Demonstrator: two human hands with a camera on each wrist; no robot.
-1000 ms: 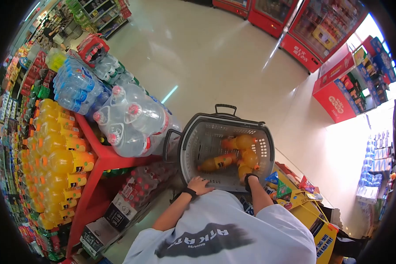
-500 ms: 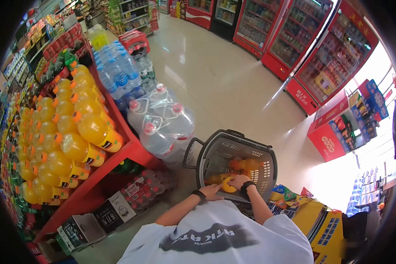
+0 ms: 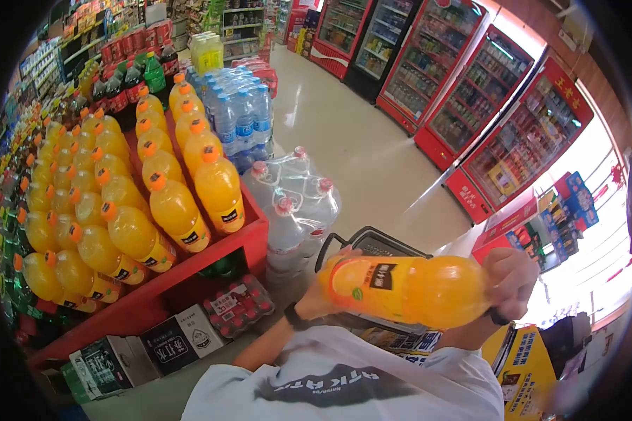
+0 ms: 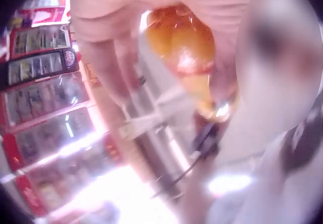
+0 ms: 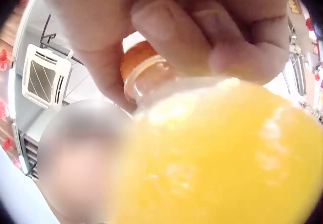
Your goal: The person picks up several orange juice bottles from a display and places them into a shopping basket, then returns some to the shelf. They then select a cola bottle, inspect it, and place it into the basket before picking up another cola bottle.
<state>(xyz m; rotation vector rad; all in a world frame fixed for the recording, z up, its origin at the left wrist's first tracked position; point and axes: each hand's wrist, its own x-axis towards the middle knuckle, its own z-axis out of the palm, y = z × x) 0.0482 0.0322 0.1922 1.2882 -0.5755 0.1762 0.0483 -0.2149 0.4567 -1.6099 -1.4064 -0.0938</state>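
Observation:
A large bottle of orange drink [image 3: 428, 289] lies sideways in front of the chest, above the basket. The right hand [image 3: 514, 281] grips it at the neck, by the orange cap [image 5: 139, 65], with fingers curled round it in the right wrist view. At the bottle's base, the left hand [image 3: 323, 291] supports it; in the left wrist view its fingers and thumb are spread around the base [image 4: 181, 37]. Behind the bottle the grey basket [image 3: 386, 244] is mostly hidden, and its contents cannot be seen.
Rows of orange bottles [image 3: 123, 228] stand on a red display stand [image 3: 256, 235] at left. Beside it are packs of large water bottles [image 3: 295, 203], with boxes [image 3: 179, 340] below. Red fridges [image 3: 432, 56] line the far side; a yellow box [image 3: 527, 379] is at lower right.
Both hands have come up out of the basket with an orange bottle between them. The view has tilted up, showing more of the shelves and fridges.

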